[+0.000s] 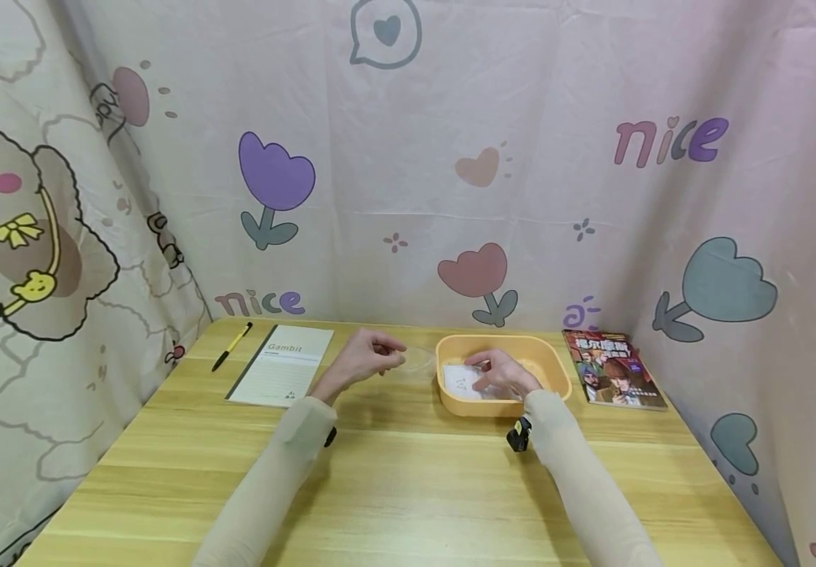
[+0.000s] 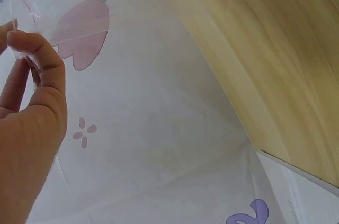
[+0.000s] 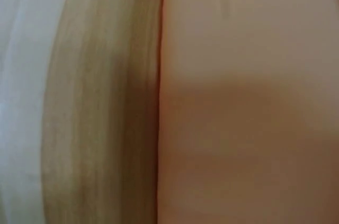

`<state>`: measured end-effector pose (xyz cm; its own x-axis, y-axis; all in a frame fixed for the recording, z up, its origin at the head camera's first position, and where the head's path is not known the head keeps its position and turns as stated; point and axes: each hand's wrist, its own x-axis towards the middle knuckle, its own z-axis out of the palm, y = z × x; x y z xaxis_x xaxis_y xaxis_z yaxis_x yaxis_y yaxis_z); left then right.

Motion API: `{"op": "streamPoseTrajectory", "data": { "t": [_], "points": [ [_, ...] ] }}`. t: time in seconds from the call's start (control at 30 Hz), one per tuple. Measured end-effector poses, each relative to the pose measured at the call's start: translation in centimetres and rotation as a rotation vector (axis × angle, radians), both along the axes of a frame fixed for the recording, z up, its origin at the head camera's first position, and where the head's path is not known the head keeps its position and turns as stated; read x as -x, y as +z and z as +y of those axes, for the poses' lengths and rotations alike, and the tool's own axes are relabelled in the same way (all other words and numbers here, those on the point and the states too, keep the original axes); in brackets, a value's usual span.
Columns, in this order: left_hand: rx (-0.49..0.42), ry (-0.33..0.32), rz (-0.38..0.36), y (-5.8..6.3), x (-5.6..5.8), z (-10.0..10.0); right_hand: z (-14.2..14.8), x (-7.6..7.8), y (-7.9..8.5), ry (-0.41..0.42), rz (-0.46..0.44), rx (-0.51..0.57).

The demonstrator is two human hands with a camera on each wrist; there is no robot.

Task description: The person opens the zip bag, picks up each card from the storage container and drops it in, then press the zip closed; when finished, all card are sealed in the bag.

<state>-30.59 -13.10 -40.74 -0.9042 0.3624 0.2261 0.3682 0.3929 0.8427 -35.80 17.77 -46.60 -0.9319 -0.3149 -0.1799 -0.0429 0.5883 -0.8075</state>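
In the head view my left hand [image 1: 369,356] is raised left of the yellow plastic tray [image 1: 454,408]. Its thumb and fingertips pinch a clear plastic zip bag [image 1: 418,360], which stretches toward the tray's left rim. The left wrist view shows the left hand [image 2: 37,83] holding this see-through bag [image 2: 39,9], with a thin red line across it. My right hand [image 1: 503,372] reaches into the tray, thumb and fingers apart beside a white card [image 1: 461,381] bearing a small drawing. I cannot tell whether it grips anything. The right wrist view shows only the tray wall [image 3: 249,118] and table.
A notebook [image 1: 282,366] lies at the back left of the wooden table [image 1: 408,480], with a yellow and black pen [image 1: 232,346] beyond it. Right of the tray is a colourful book [image 1: 613,370]. A printed curtain [image 1: 380,189] hangs behind.
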Motion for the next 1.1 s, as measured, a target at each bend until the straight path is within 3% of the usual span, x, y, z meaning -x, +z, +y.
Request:
{"op": "streamPoseTrajectory", "data": {
  "t": [0.37, 0.7, 0.93, 1.1],
  "points": [
    [-0.001, -0.028, -0.009, -0.33, 0.16, 0.68, -0.1, -0.16, -0.24, -0.015, -0.012, 0.013],
    [0.007, -0.023, 0.0, 0.0, 0.24, 0.43, -0.23, -0.16, -0.22, -0.014, 0.034, 0.025],
    [0.006, -0.023, -0.024, -0.07, 0.09, 0.41, 0.0, -0.17, -0.14, 0.028, 0.135, 0.046],
    [0.011, -0.019, -0.015, -0.02, -0.06, 0.37, 0.34, -0.01, -0.02, 0.019, 0.123, 0.117]
  ]
}}
